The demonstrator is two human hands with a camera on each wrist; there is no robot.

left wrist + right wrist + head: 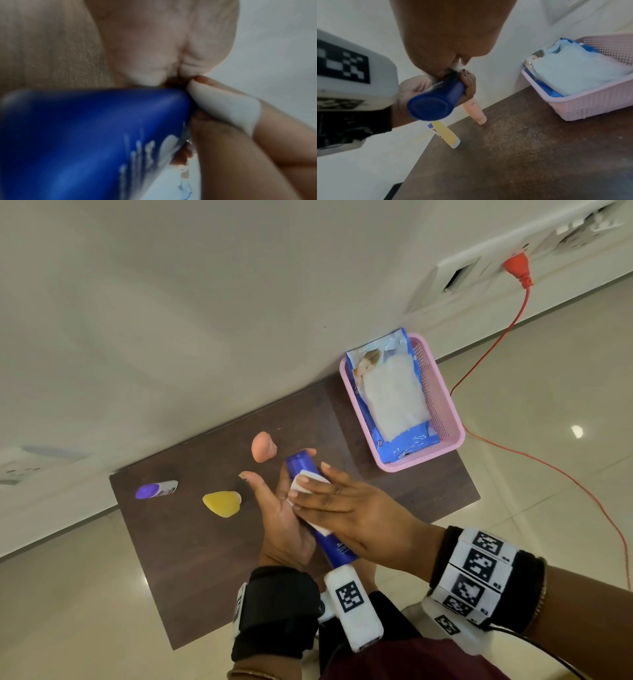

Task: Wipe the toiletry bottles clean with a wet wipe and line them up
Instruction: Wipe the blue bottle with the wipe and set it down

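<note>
My left hand (274, 518) grips a blue bottle (337, 549) from below, tilted above the dark wooden table (205, 559). In the right wrist view its fingers (468, 86) curl round the bottle (435, 102). Across the bottle's upper half my right hand (346, 501) lies with straight fingers, pressing a folded white wet wipe (305, 482) against it. Close up, the wipe (223, 108) sits beside the bottle (85, 135). A purple-capped white bottle (156, 490), a yellow tube (222, 503) and a peach tube (263, 451) stand apart on the table to the left.
A pink mesh basket (445, 405) at the table's far right corner holds a blue wet-wipe pack (394, 395). The table stands against a white wall. An orange cable (493, 344) runs from a wall socket down across the tiled floor.
</note>
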